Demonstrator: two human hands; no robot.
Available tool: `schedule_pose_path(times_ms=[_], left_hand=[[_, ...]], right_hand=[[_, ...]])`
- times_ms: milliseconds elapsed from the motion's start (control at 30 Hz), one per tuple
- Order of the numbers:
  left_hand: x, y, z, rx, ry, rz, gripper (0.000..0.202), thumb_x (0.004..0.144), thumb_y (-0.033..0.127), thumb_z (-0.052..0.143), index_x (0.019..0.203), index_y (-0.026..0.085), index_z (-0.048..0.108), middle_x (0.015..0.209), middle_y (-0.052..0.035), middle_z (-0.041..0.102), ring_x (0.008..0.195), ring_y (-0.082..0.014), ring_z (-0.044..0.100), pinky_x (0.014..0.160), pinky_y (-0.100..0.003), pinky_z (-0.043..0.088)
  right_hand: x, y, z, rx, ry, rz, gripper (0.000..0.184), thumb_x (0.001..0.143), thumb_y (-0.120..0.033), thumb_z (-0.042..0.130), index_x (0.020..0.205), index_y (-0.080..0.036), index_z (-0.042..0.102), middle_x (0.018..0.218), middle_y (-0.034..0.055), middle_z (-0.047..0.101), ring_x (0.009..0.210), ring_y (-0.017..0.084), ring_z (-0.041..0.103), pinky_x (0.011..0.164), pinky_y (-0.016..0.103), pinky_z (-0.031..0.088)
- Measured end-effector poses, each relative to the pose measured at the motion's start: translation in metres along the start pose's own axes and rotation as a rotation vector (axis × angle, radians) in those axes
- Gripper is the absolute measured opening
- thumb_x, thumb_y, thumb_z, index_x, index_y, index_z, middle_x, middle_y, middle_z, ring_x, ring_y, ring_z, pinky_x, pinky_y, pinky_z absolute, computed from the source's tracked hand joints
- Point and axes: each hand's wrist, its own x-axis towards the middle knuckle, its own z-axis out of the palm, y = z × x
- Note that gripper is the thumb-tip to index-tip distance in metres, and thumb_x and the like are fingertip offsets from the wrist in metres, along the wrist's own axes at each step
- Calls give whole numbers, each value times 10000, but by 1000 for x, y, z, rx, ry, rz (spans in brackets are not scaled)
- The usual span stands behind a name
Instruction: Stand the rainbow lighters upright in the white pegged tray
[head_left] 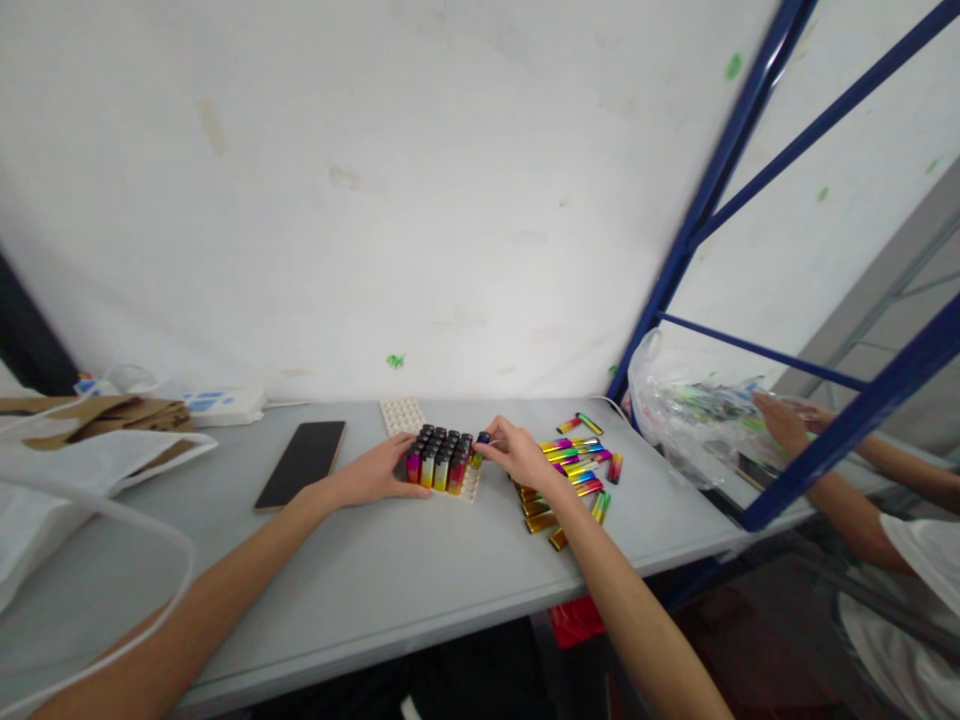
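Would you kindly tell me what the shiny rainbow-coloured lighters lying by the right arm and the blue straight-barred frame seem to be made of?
The lighters: probably plastic with a metallic finish, judging by mirror-like glints. The blue frame: likely glossy painted metal, given its bright highlight.

Grey table (337, 585): one lighter tray (472, 488). Left of lighter tray: dark phone (304, 465). Behind-left: white grid (400, 416). Right: loose lighters (582, 466); farther right, clear bag (654, 395).

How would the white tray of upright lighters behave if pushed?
The white tray likely slides flat rather than tips, given its broad footprint on the table. The upright lighters may wobble, being tall and narrow, but their close packing probably limits leaning.
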Motion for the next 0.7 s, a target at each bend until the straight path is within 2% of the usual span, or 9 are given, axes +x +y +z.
schedule_pose_path(times_ms=[133,267,400,467,533,600,700], left_hand=[[0,0,0,-15,-10,3,825,781,569,891,1457,194,603,1489,-132,647,1398,-374,579,1262,-473,393],[0,-2,1,-5,2,0,841,759,562,911,1458,201,615,1520,-128,627,1420,-384,566,1271,-467,390],[0,-3,1,12,-12,4,844,753,542,919,1467,208,616,1535,-131,619,1436,-390,560,1277,-473,393],[0,-2,1,28,-19,11,818,773,546,906,1461,207,622,1534,-129,621,1439,-385,557,1278,-462,392],[-1,0,-1,41,-27,9,776,795,559,888,1438,202,640,1521,-124,633,1442,-384,553,1279,-452,390],[-2,2,-2,47,-36,7,760,807,571,876,1425,192,648,1513,-123,638,1441,-384,553,1284,-453,381],[-2,4,-3,46,-42,12,778,818,575,869,1441,173,635,1528,-137,621,1437,-384,554,1291,-457,367]], right_hand=[[0,2,2,-43,-44,-25,318,964,-531,665,984,-247,523,753,-7,720,675,199,687,628,286,489],[-1,-5,2,-126,-32,-79,231,974,-446,692,998,-235,600,904,43,783,854,228,749,780,328,548],[-4,-15,-8,-151,-70,-61,281,995,-489,701,1113,-234,687,1007,57,816,953,235,766,872,340,557],[-3,-12,-17,-198,4,-38,294,1058,-495,606,1143,-230,699,1046,68,821,995,236,764,911,347,547],[0,-2,-26,-326,150,19,312,1115,-432,494,1139,-201,702,1043,95,816,1004,244,758,946,363,530],[3,11,-32,-490,259,117,262,1103,-322,505,1161,-159,702,1066,133,805,1017,254,749,972,370,518],[4,28,-38,-680,254,273,230,1049,-228,580,1203,-124,716,1110,166,790,1066,265,736,1003,370,509]])
